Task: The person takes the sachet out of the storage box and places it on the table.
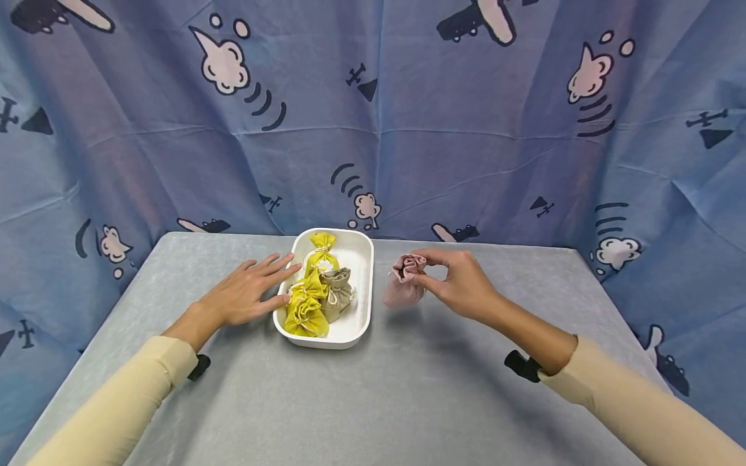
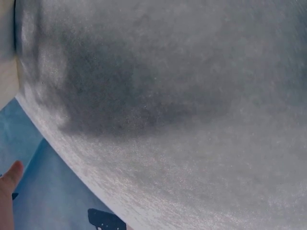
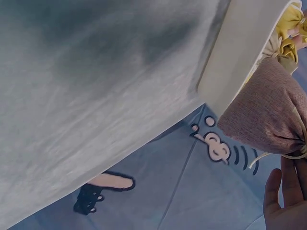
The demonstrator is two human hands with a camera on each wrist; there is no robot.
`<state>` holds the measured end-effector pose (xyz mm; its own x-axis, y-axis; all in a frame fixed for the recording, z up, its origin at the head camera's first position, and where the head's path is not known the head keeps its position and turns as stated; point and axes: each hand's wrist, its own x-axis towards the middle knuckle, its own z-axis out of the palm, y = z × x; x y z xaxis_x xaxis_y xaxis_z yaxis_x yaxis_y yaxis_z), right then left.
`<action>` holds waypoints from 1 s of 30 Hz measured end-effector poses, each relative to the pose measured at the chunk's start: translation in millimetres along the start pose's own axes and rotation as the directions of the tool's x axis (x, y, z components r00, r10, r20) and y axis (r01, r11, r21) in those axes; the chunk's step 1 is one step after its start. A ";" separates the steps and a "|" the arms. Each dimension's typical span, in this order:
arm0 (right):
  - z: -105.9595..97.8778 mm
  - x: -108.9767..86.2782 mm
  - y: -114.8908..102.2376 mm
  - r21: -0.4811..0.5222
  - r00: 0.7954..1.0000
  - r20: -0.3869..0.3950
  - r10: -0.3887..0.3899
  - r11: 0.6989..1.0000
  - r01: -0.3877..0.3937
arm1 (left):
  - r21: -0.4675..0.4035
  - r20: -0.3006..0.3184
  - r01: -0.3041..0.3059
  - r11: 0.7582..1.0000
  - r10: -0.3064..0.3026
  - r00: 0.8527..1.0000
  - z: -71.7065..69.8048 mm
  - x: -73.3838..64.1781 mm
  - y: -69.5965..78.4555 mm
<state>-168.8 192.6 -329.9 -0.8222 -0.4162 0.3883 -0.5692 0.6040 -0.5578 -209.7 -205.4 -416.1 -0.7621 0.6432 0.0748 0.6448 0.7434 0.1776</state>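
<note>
In the head view a dusty pink drawstring pouch (image 1: 405, 281) hangs above the table just right of a white tray (image 1: 362, 323). My right hand (image 1: 466, 281) pinches its gathered top between thumb and fingers. The right wrist view shows the pouch (image 3: 268, 108) close up, with its cord dangling. Several yellow pouches (image 1: 307, 317) and one beige pouch (image 1: 337, 294) lie in the tray's left and middle part. Spread fingers of my left hand (image 1: 245, 291) rest at the tray's left rim. In the left wrist view only a fingertip (image 2: 14, 175) shows.
The grey table (image 1: 373, 408) carries the tray near its back edge. Behind it hangs a blue printed curtain (image 1: 419, 162), which also drapes both sides. Dark wrist cameras (image 1: 521, 366) sit under the sleeves.
</note>
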 end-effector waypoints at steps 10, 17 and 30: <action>-15.9 -9.9 19.1 -0.054 0.999 -0.021 0.031 0.998 -0.032 | 0.000 -0.003 0.000 1.000 0.000 1.000 1.4 -0.7 -1.6; -22.8 -16.0 33.2 -0.087 0.997 -0.042 0.062 0.994 -0.065 | 0.004 -0.002 0.003 1.000 -0.003 1.000 2.2 -1.3 -2.8; -18.2 -25.4 61.8 -0.098 0.990 -0.046 0.135 0.985 -0.139 | 0.002 -0.022 -0.018 1.000 0.018 1.000 2.7 -0.7 -2.9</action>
<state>-183.0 252.8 -360.8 -0.8907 -0.2986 0.3428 -0.4460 0.7197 -0.5321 -210.9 -207.5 -419.4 -0.7514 0.6522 0.0998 0.6585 0.7320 0.1746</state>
